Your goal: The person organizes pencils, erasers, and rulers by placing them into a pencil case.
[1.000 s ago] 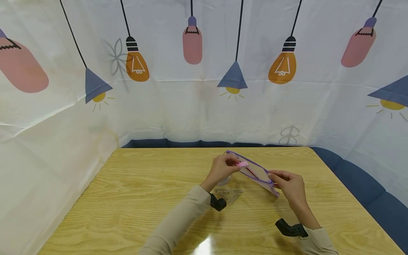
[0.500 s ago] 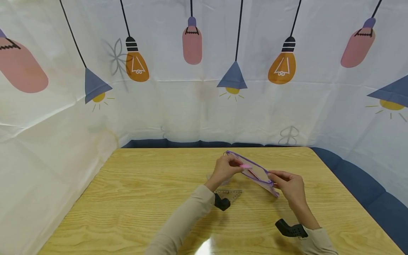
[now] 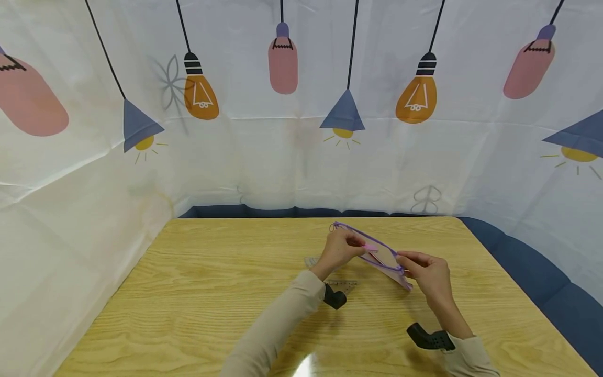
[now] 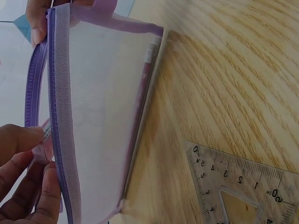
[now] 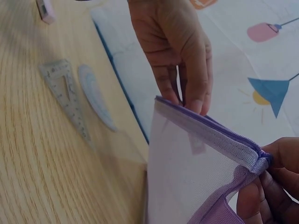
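Note:
A mesh pencil pouch (image 3: 389,257) with purple zip edging is held slanted over the table, its mouth unzipped. My right hand (image 3: 430,270) pinches the near corner at the zip end. My left hand (image 3: 340,252) pinches a small pink block (image 3: 371,248) at the pouch mouth, fingertips just inside the zip edges. Through the mesh in the right wrist view, the pink block (image 5: 196,143) shows below the left fingers. A pencil (image 4: 138,107) with a white end lies along the bottom inside the pouch, seen in the left wrist view.
Under the left forearm a clear set square (image 3: 346,286) lies on the wooden table (image 3: 226,293). A clear protractor (image 5: 95,97) lies beside it. Another small pinkish block (image 5: 46,11) rests farther along the table. A patterned curtain (image 3: 301,157) hangs behind.
My left hand has moved right and slightly down with the pink block, bringing it farther into the pouch mouth. The right hand and the pouch stay in place.

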Tool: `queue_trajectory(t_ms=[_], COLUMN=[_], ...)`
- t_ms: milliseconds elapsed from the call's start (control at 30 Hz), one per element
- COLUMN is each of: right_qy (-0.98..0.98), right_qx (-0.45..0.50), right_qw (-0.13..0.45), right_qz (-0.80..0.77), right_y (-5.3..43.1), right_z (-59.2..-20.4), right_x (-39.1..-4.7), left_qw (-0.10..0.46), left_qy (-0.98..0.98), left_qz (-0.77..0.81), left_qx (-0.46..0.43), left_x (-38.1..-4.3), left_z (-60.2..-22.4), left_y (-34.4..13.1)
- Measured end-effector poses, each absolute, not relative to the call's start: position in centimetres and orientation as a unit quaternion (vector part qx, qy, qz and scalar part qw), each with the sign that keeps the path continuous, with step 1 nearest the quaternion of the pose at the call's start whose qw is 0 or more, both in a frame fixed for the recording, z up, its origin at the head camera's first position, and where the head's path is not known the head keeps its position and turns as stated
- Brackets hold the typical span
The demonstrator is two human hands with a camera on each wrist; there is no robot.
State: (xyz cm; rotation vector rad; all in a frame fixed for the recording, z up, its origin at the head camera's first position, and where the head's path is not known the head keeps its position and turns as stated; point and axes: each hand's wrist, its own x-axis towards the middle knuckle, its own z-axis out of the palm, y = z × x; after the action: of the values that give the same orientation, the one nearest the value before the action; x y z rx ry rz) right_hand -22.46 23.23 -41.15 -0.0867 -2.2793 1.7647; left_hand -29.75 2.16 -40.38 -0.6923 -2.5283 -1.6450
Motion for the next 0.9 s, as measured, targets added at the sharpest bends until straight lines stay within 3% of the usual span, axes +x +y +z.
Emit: queue_trajectory(t_ms=[500,900], right_qy=[-0.783,-0.781], right_qx=[-0.030,-0.035], right_qw=[0.124,0.123], right_qz=[0.609,0.612], right_y=[23.3,23.2], right_z=[-41.2,-41.2], right_x=[-22.6,-22.6], left_qw=[-0.009,-0.032], left_qy=[-0.846,-0.894], left_qz=[-0.480,-0.347], left_qx=[-0.233,-0.283], left_x=[-30.4,-31.1], left_z=[-40.5,-40.4], left_y=[2.5,3.0])
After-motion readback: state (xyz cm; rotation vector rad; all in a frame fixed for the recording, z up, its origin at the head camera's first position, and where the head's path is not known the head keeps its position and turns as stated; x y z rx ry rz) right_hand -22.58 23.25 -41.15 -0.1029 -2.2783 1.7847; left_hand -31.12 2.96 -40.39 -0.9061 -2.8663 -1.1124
